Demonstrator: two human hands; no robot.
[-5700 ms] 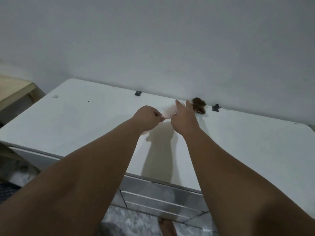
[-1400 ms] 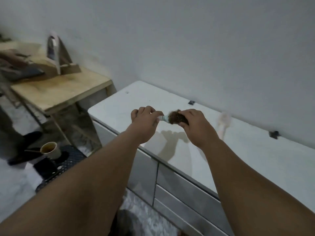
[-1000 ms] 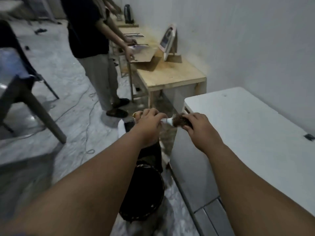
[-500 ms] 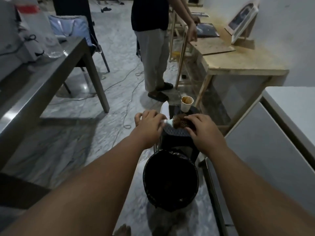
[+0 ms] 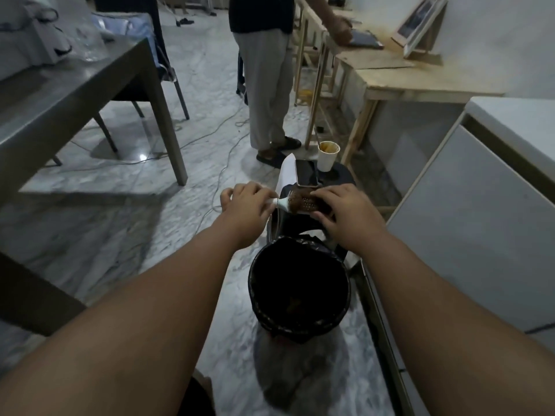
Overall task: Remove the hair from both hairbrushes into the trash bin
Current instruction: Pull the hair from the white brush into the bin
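Observation:
My left hand [image 5: 247, 204] grips the white handle of a round hairbrush [image 5: 300, 203] whose barrel is wrapped in brown hair. My right hand [image 5: 345, 216] is closed on the far end of the barrel, fingers in the hair. The brush hangs level just beyond the far rim of the trash bin [image 5: 261, 310], a round bin lined with a black bag that stands on the marble floor below my arms. The second hairbrush is out of view.
Behind the bin is a dark stool [image 5: 339, 175] carrying a phone [image 5: 307, 172] and a paper cup [image 5: 328, 155]. A white cabinet [image 5: 480, 205] stands right, a grey table [image 5: 75, 94] left, a wooden table [image 5: 420, 82] back right. A person [image 5: 265, 73] stands ahead; cables cross the floor.
I have turned left from the white cabinet top to the floor, carrying the round brush in both hands. It now hangs near the bin.

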